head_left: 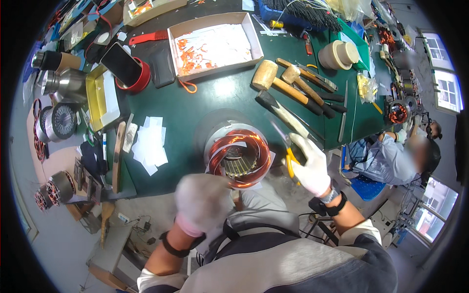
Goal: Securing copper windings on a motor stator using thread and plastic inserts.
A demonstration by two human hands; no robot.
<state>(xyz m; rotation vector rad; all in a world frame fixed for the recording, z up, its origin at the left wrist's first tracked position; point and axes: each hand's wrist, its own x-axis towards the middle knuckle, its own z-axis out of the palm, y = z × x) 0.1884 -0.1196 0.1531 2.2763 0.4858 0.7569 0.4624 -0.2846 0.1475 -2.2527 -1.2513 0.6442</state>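
Observation:
A motor stator (227, 132) with a thick ring of copper windings (266, 161) sits at the table's near edge in front of me. My left hand (202, 198), in a white glove, is just left of the ring's near side. Motion smears its fingers, so I cannot tell whether it holds anything. To the right of the stator, my right hand (312, 168), also gloved, is closed on yellow-handled scissors (291, 161). Their blades point away from me, up and left over the table. A small white slip (236, 144) shows on the copper ring.
Wooden mallets (264, 74) and a hammer (266, 99) lie beyond my right hand. White paper sheets (149, 144) are on the left. Farther back stands a cardboard tray (215, 73) beside a phone (120, 63) in a red holder. Another person (400, 154) sits at the right.

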